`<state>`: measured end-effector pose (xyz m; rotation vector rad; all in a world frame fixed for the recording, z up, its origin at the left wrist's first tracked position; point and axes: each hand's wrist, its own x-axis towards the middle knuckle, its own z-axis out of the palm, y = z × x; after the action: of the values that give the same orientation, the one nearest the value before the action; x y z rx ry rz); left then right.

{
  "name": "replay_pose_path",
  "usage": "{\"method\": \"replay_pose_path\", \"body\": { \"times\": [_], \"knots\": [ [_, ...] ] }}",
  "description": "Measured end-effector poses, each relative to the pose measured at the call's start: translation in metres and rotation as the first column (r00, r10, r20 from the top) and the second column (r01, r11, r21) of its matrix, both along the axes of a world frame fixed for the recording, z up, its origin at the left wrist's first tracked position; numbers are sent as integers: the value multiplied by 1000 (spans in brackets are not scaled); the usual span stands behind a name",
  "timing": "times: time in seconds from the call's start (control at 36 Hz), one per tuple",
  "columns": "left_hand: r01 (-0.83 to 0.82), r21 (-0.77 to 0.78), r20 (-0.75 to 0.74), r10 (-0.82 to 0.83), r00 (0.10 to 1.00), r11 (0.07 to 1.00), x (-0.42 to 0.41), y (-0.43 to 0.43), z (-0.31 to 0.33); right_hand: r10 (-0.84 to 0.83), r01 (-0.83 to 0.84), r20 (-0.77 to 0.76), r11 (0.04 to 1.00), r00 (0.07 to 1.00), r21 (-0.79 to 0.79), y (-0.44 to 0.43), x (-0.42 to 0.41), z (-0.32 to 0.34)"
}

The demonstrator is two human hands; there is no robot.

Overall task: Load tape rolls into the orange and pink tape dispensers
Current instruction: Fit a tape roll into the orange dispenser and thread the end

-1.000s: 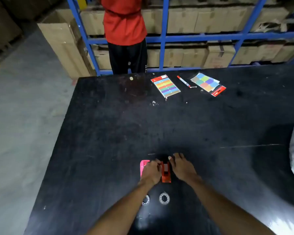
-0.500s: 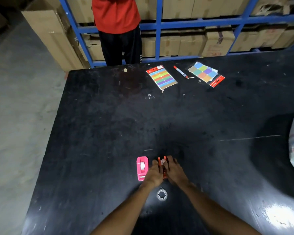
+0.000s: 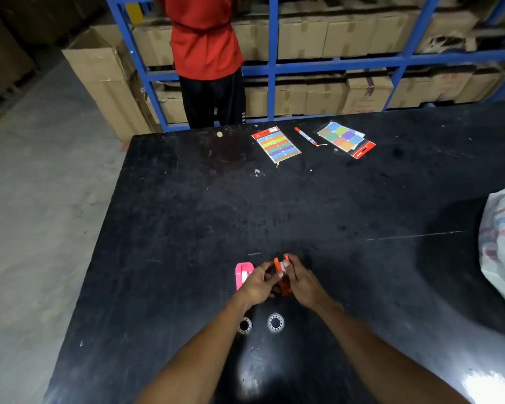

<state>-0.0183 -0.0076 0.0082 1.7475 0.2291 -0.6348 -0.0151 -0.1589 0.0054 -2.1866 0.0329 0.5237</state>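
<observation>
An orange tape dispenser (image 3: 281, 269) stands tilted near the table's front, with a white tape roll showing in its top. My left hand (image 3: 257, 284) grips its left side and my right hand (image 3: 302, 282) grips its right side. Just left of my left hand lies a pink tape dispenser (image 3: 242, 272) with a white roll in it. Two clear tape rolls lie flat on the black table (image 3: 187, 217) nearer to me: one (image 3: 275, 322) in full view, the other (image 3: 244, 325) partly hidden by my left forearm.
At the table's far edge lie a pack of coloured strips (image 3: 276, 144), a red marker (image 3: 305, 136) and a pack of coloured squares (image 3: 344, 139). A white sack (image 3: 502, 243) sits at the right edge. A person in a red shirt (image 3: 204, 48) stands by blue shelving of cardboard boxes.
The orange dispenser has been lifted from flat on the table to tilted between both hands. My left hand came off the pink dispenser, which is now uncovered.
</observation>
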Motion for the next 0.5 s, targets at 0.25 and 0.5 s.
{"method": "replay_pose_path", "body": {
  "times": [0.25,0.5],
  "knots": [
    [-55,222,15,54,998,974,-3,8,-9,-101,102,15,993,995,-53,-39,1,2],
    [42,764,5,-72,997,644,4,-27,-29,-35,34,-1,997,999,-69,-60,5,-8]
  ]
}}
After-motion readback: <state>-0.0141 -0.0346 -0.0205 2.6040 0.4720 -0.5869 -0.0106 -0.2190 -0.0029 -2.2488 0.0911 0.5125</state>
